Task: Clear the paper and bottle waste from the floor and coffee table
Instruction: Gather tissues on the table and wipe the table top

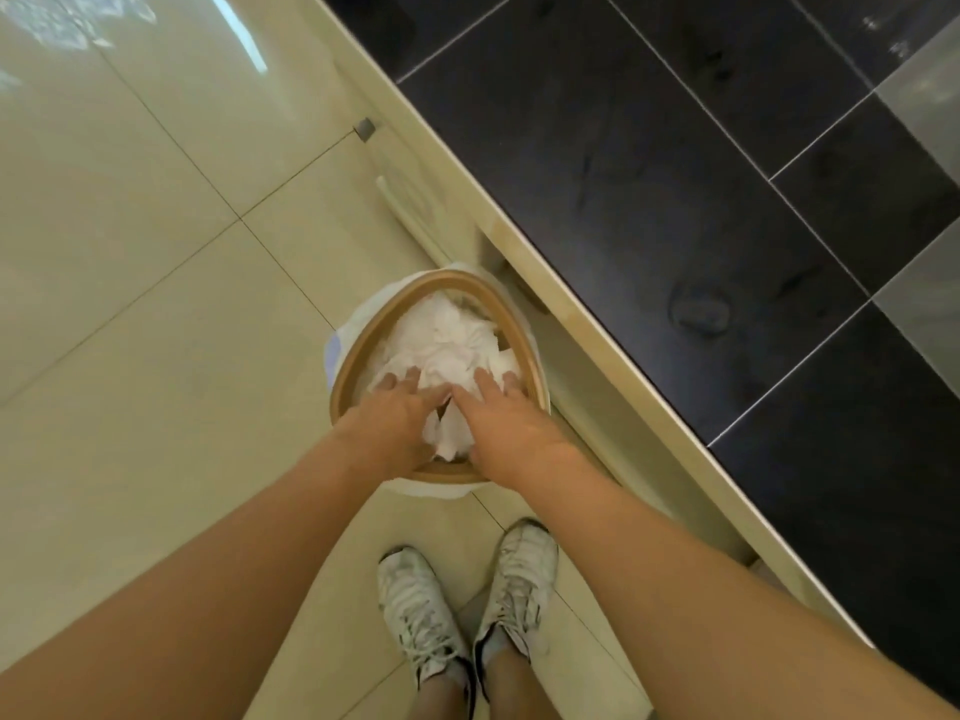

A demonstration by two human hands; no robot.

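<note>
The head view is showing both hands pressing down on the crumpled white paper [441, 345] that is already filling the round bin [363, 337] with the tan rim: the left hand [400, 415] and the right hand [506, 418] are lying side by side with fingers straight and spread, each grip flat and open, holding nothing. Pressing evenly with both palms over the middle of the heap should be packing it below the rim without tipping the bin or pulling at the white liner [358, 314] folding over the edge. Just right of the grip the pale cabinet [587, 366] under the dark tiled bench [649, 174] is crowding the bin, behind the grip the white shoes [415, 610] are standing close, and no bottle is showing.
</note>
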